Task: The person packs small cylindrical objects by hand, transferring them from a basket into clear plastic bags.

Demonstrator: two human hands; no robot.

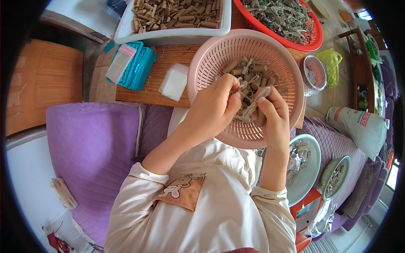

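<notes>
Both hands work above a pink slotted plastic basket [202, 50] on the wooden table. Inside it lie small brown cardboard tubes [230, 66] and tangled thin, pale wire-like strands. My left hand [217, 103] is closed, thumb and fingers pinching some of those strands. My right hand [273, 111] is closed round a gathered bundle of thin wire strands [258, 96], thumb pressed on top. A brown tube [260, 118] shows just under the right fingers. The strands run between the two hands; where exactly the left fingertips grip is partly hidden.
Beyond stand a white tray [177, 35] of brown tubes and a red basket [318, 38] of wire bundles. Left are a teal box [141, 67] and a clear packet [174, 82]. Right are a clear tub [312, 82], a pale basin [310, 177] and a small green basket [344, 179].
</notes>
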